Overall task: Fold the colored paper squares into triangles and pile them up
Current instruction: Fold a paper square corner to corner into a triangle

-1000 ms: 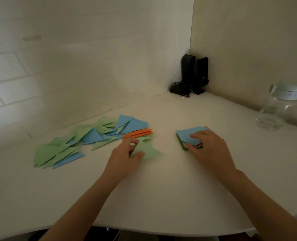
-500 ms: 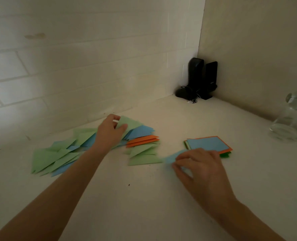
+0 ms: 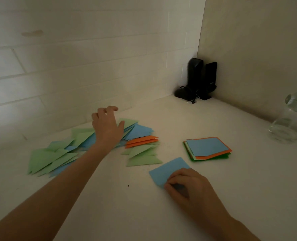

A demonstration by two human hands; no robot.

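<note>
A spread of folded green, blue and orange triangles [image 3: 140,150] lies across the left and middle of the white table. My left hand [image 3: 107,127] hovers over its far part with relaxed fingers, holding nothing; a green triangle [image 3: 129,121] lies just right of it. A blue paper square [image 3: 168,170] lies flat near the table's front, and my right hand [image 3: 187,186] pinches its near corner with curled fingers. To the right sits a stack of unfolded squares [image 3: 207,147], blue on top, orange and green beneath.
Two black speakers and a cable [image 3: 199,80] stand in the far corner. A clear glass jar [image 3: 290,122] sits at the right by the wall. White brick wall runs along the back left. The white table [image 3: 126,206] extends toward me.
My left hand carried the green triangle onto the far pile, let it go and spread its fingers. My right hand pulled a blue square off the stack toward the front.
</note>
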